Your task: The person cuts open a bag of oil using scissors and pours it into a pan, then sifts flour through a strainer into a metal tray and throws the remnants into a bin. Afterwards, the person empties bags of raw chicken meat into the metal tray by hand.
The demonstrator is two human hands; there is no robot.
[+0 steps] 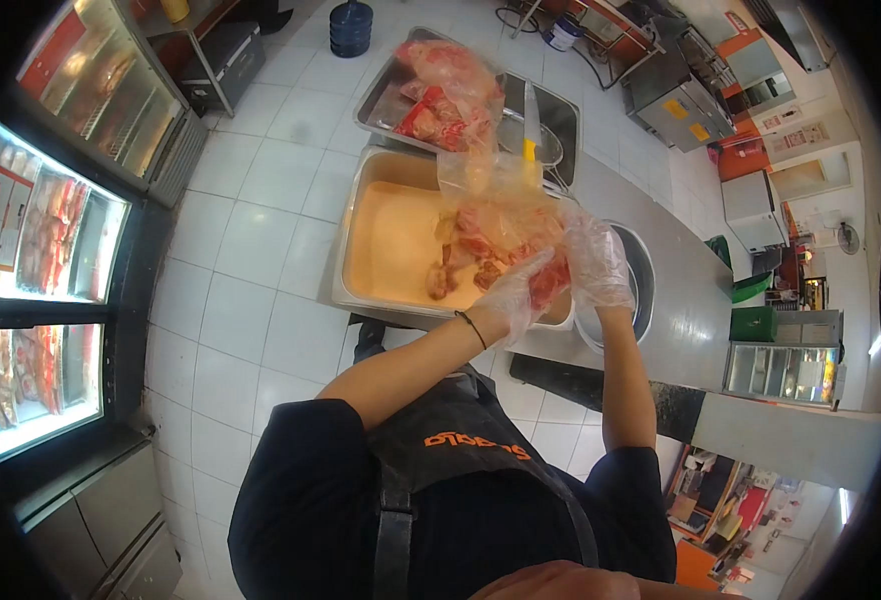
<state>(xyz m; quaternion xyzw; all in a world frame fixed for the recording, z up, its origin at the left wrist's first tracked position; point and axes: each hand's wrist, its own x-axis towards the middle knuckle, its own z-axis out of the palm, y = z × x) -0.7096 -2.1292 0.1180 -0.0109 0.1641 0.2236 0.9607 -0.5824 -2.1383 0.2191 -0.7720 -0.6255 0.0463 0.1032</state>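
Note:
A clear plastic bag of raw meat (506,225) is tilted over a deep steel pan (345,270) that holds pale orange liquid (396,235). Pieces of raw meat (443,282) lie in the liquid below the bag. My left hand (517,302), in a clear plastic glove, grips the near side of the bag, with its fingers partly hidden. Gloved as well, my right hand (599,265) is closed around the bag's right end, above the pan's right edge.
Behind the pan, a steel tray (369,108) holds more bagged raw meat (449,95). A yellow-handled knife (531,125) and a strainer (553,148) lie at another tray. A round metal bowl (645,275) stands to the right on the steel counter (696,300). Lit display fridges (126,245) line the left.

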